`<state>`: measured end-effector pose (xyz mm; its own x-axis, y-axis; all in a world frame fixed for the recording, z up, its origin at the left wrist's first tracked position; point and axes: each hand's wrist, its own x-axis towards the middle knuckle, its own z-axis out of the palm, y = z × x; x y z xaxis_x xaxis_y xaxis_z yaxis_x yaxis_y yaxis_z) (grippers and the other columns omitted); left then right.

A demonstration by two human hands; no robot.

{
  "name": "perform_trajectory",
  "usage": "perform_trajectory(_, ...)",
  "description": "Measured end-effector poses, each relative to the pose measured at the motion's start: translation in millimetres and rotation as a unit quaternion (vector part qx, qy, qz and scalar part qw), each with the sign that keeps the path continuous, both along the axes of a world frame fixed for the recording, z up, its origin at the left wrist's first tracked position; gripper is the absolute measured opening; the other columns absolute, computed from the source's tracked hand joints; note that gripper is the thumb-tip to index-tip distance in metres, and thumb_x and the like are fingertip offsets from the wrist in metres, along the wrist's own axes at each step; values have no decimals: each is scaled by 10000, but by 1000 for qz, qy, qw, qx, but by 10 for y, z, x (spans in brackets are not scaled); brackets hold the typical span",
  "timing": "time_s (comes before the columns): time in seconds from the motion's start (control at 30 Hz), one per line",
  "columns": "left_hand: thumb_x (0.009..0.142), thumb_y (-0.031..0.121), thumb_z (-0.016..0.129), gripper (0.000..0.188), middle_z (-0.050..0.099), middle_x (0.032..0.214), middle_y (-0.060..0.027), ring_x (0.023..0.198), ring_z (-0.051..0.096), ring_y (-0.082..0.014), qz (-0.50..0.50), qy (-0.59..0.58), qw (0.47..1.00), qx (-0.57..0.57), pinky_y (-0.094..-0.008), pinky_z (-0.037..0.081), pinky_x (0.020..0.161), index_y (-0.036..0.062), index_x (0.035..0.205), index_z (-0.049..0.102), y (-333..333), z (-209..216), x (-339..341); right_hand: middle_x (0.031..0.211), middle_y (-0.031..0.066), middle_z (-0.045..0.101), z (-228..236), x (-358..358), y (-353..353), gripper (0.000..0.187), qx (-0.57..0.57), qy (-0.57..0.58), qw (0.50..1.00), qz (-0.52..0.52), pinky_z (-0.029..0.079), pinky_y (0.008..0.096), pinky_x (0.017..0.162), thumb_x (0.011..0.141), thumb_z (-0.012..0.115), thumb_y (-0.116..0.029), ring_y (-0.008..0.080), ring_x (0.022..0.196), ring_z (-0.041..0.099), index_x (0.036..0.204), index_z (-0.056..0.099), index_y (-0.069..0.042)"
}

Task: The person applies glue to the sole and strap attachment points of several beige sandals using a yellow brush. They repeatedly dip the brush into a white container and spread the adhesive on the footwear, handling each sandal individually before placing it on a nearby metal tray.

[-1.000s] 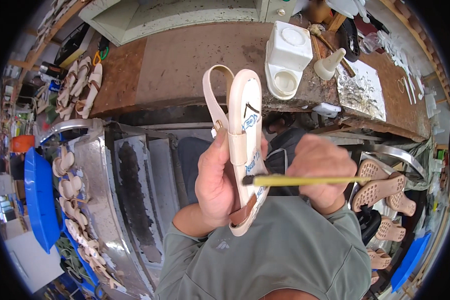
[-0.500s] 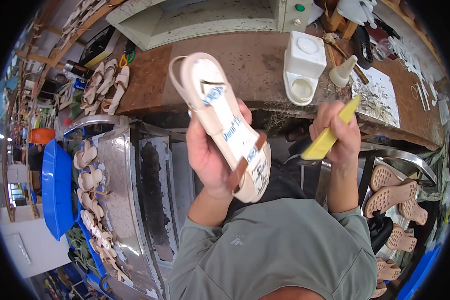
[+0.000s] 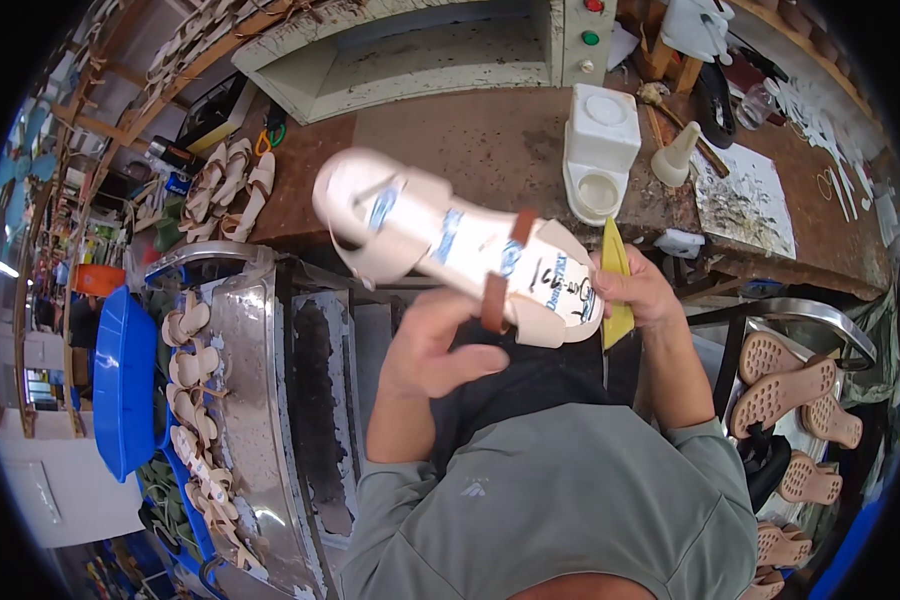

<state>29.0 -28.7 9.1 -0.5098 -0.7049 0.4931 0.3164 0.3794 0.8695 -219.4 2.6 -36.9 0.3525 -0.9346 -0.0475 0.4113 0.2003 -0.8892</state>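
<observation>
A cream sandal (image 3: 448,240) with brown strap pieces and blue printing on its pale insole is held slantwise over my lap, heel up to the left. Its heel end is blurred. My left hand (image 3: 432,345) lies under its near edge, thumb stretched out and apart from it; the other fingers are partly hidden behind the sandal. At the toe end, my right hand (image 3: 638,292) grips a flat yellow piece (image 3: 616,290) standing on edge. The right fingertips meet the sandal's toe, but whether they grip it too is hidden.
On the workbench (image 3: 440,125) stand a white container with a round cup (image 3: 600,150) and a cream nozzle-shaped cone (image 3: 676,158). Sandals (image 3: 232,185) lie at far left; more fill the left rack (image 3: 192,370). Perforated tan soles (image 3: 785,385) stand at right, a blue basin (image 3: 125,385) at left.
The sandal has turned from nearly upright to slanting, its toe swung right to my right hand. My left thumb has come off it. My right hand has moved left and down with the yellow piece.
</observation>
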Motion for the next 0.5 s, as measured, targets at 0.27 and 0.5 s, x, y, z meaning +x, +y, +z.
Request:
perform_trajectory(0.27,676,13,593,123,634,863,-172,817,611,-322,79,-130,961,-231,-372,459,777,-52,775,625,228,-102,20,602,27,597,210,-309,-9,381,-92,225,966,-89,428,201,494,913,500,-344,77,527,550,861,642,5)
perform_trajectory(0.5,696,-6,572,118,640,837,-144,729,628,-262,169,-127,947,-241,-324,484,706,-46,785,638,402,-75,-166,815,111,646,833,141,76,165,-271,90,947,-147,471,223,534,777,663,-55,129,639,602,913,646,36)
